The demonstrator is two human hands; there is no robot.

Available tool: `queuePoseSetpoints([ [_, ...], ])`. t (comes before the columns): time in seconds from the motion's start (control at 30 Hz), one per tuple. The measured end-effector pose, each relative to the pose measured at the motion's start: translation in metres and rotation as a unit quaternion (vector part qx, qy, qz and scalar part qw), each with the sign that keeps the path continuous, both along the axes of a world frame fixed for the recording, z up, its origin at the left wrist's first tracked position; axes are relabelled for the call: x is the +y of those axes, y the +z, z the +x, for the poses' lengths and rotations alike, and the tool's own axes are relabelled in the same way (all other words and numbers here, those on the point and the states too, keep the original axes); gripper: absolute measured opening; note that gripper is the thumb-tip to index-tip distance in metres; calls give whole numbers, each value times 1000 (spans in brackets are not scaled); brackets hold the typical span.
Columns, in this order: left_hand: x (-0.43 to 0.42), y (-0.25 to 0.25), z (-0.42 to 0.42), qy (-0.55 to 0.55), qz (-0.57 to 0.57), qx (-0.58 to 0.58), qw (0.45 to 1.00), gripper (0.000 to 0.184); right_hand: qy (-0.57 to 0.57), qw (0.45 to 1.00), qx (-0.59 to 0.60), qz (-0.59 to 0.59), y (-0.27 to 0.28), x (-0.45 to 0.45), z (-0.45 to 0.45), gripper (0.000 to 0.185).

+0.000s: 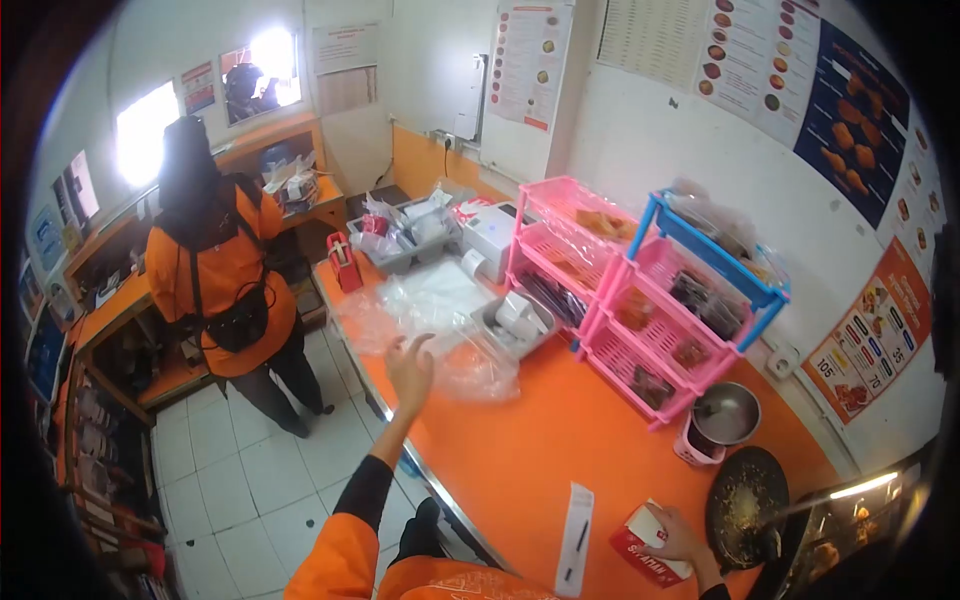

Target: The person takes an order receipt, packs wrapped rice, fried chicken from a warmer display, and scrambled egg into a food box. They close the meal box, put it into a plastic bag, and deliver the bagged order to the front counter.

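Note:
My left hand [410,372] is raised over the near edge of the orange counter, its fingers apart and empty, beside a pile of clear plastic bags [430,305]. At the lower right, my right hand [677,538] holds a red and white box [648,552] that rests on the counter. A white paper strip [573,530] with a dark pen on it lies to the left of the box. Right of my right hand sits a black pan [745,505] with food bits in it.
Pink and blue racks [660,300] hold packets along the wall. A metal bowl [727,413] stands before the pan. Grey trays [515,325] and a red tape dispenser [343,262] are on the counter. A person in orange [225,270] stands at the left.

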State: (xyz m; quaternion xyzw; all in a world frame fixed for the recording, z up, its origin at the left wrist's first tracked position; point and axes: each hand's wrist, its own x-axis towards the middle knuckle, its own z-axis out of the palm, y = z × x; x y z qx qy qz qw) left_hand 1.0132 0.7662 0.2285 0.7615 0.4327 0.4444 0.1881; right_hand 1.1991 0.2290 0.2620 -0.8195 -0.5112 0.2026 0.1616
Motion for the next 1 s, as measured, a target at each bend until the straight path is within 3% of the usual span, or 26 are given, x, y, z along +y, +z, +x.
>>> queuePoseSetpoints([
  [0.03, 32, 1, 4, 39, -22, 42, 998, 32, -1, 1000, -3, -27, 23, 28, 2, 97],
  [0.07, 60, -4, 9, 28, -22, 46, 998, 32, 19, 999, -48, -9, 49, 67, -4, 95],
  [0.1, 87, -12, 16, -8, -93, 87, 992, 37, 36, 995, -91, 7, 74, 116, -14, 93],
  [0.17, 129, -30, 24, -57, -167, 138, 974, 42, 59, 976, -130, 162, 100, 215, -23, 95],
  [0.23, 149, -58, 21, -284, -265, 69, 919, 54, -30, 950, 20, 309, 93, 304, -38, 99],
  [0.3, 142, -62, 14, -341, -226, 40, 912, 58, 68, 847, -122, 513, 54, 395, -26, 104],
  [0.33, 135, -58, 6, -391, -182, 13, 902, 63, 79, 812, -120, 566, 35, 432, -28, 106],
  [0.37, 131, -55, 1, -397, -191, 17, 897, 63, 57, 819, -66, 567, 2, 455, -30, 106],
  [0.43, 125, -40, -11, -419, -361, -44, 832, 66, 145, 850, 21, 505, -8, 484, -43, 100],
  [0.47, 125, -18, -21, -426, -367, -40, 826, 66, 177, 861, 78, 470, -23, 488, -45, 98],
  [0.5, 128, 10, -30, -410, -477, -46, 776, 68, 166, 865, 77, 468, -20, 488, -48, 98],
  [0.53, 132, 24, -33, -387, -579, -48, 716, 71, 205, 911, 89, 346, -13, 485, -52, 95],
  [0.57, 133, 15, -35, -392, -583, -40, 710, 71, 240, 940, 104, 219, -9, 484, -56, 92],
  [0.63, 121, -6, -47, -489, -451, -6, 747, 68, 210, 965, 58, 146, -17, 479, -74, 89],
  [0.67, 114, -10, -52, -492, -459, 3, 740, 68, 190, 979, 10, 73, -22, 476, -87, 86],
  [0.77, 110, -22, -59, -487, -334, -18, 807, 71, 97, 992, -22, 78, -24, 472, -126, 81],
  [0.93, 99, -15, -75, -506, -292, 34, 811, 74, 22, 998, 54, 39, -4, 464, -165, 80],
  [1.0, 97, -17, -81, -522, -258, 57, 811, 75, 58, 989, 128, -42, -14, 461, -166, 84],
])
